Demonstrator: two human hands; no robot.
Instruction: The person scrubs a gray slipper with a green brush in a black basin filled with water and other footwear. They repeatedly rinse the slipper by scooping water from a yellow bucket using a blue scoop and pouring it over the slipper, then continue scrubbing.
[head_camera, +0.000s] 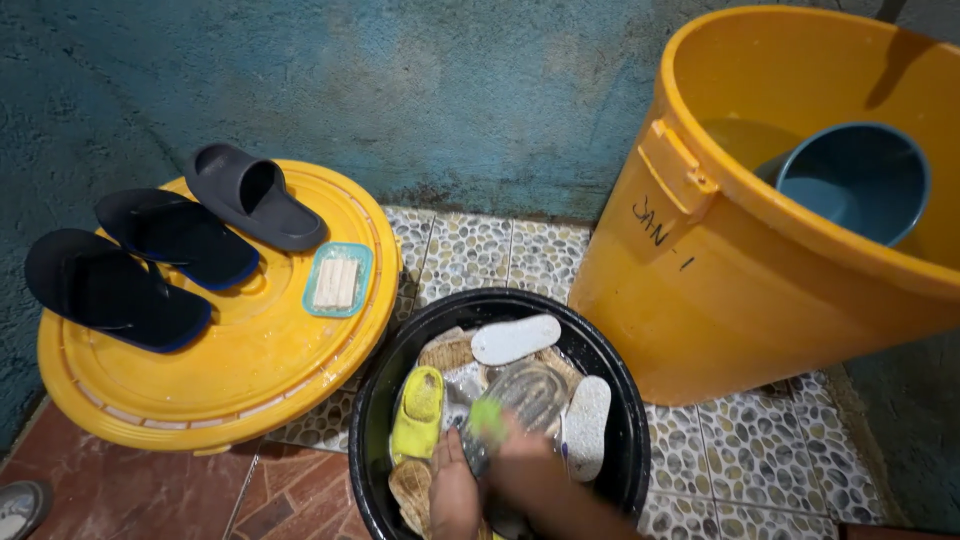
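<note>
From the head view, my left hand (452, 490) steadies a clear sandal (528, 395) in the black basin (630, 440) on the floor, its grip hidden. My right hand (535, 470) is a blur, grip pressed around a green brush (487, 418), I think. By my reckoning three dark slippers (160, 250) on the yellow lid (250, 370) are washed; the yellow sandal (420, 410) and white soles (516, 339) remain.

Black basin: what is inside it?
In the black basin: white slippers, a yellow-green slipper, woven soles and water. Both hands cover the item being scrubbed.
</note>
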